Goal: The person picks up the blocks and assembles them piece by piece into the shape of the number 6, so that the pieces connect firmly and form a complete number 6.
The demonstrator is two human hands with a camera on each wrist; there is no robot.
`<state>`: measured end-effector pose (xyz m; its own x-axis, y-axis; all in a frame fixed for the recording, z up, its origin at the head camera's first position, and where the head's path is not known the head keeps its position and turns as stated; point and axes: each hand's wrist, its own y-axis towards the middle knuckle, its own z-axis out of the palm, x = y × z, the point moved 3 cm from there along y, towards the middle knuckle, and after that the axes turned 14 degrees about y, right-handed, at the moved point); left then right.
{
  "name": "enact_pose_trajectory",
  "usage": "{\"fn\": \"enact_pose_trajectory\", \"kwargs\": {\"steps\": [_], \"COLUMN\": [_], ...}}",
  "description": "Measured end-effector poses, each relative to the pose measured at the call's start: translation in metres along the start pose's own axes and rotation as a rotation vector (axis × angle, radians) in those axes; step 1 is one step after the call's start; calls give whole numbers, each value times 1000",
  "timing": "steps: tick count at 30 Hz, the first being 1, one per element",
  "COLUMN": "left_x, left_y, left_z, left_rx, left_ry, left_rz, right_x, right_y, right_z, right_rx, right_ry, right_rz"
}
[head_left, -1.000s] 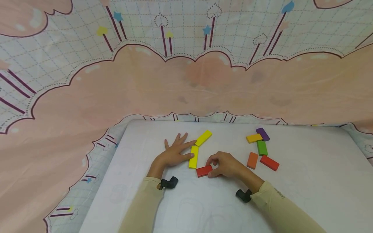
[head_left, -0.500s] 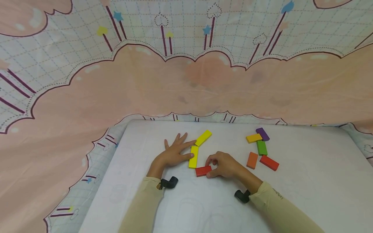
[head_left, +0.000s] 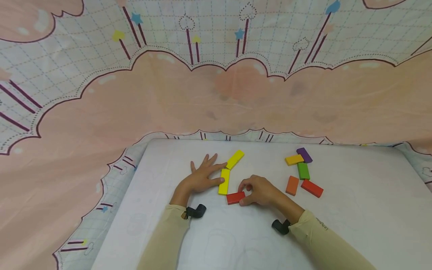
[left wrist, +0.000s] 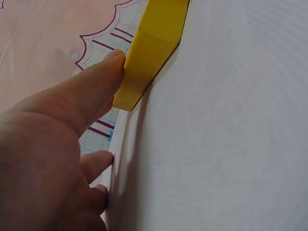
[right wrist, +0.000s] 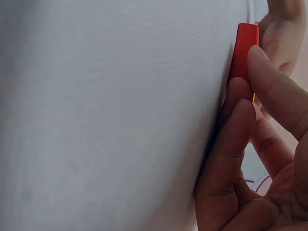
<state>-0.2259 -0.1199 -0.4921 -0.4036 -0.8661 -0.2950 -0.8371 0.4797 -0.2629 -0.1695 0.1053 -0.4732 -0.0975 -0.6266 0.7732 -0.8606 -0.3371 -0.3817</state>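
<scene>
My left hand (head_left: 201, 179) lies spread on the white table, its thumb against the side of a yellow block (head_left: 223, 190) and its index fingertip at a second yellow block (head_left: 235, 159). These two blocks meet end to end at an angle. Between thumb and fingers, my right hand (head_left: 261, 190) pinches the right end of a red block (head_left: 235, 198), which lies flat below the lower yellow one, close to its near end. In the left wrist view the thumb meets the yellow block (left wrist: 154, 43). The right wrist view has the thumb and a finger on the red block (right wrist: 244, 53).
To the right lie an orange block (head_left: 292, 185), another red block (head_left: 312, 188), a green block (head_left: 303, 171), an amber block (head_left: 294, 160) and a purple block (head_left: 305, 155). A patterned cloth (head_left: 209, 97) hangs behind the table (head_left: 364, 225).
My right hand and the red block have shifted slightly left, toward the lower yellow block. The upper yellow block's far end has swung slightly left. The left hand stays put.
</scene>
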Motion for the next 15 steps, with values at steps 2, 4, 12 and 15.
{"fn": "enact_pose_trajectory", "kwargs": {"steps": [2,4,12,15], "left_x": [0,1,1,1], "left_y": [0,0,0,0], "left_z": [0,0,1,1], "left_rx": [-1,-3,-10,-9], "left_ry": [2,3,6,6], "left_rz": [1,3,5,5], "right_x": [0,0,-3,-4], "right_y": [0,-1,-1,0], "right_z": [0,-1,-3,-2], "right_rx": [2,8,32,30], "right_ry": [3,5,6,5], "right_rz": [3,8,14,11]}}
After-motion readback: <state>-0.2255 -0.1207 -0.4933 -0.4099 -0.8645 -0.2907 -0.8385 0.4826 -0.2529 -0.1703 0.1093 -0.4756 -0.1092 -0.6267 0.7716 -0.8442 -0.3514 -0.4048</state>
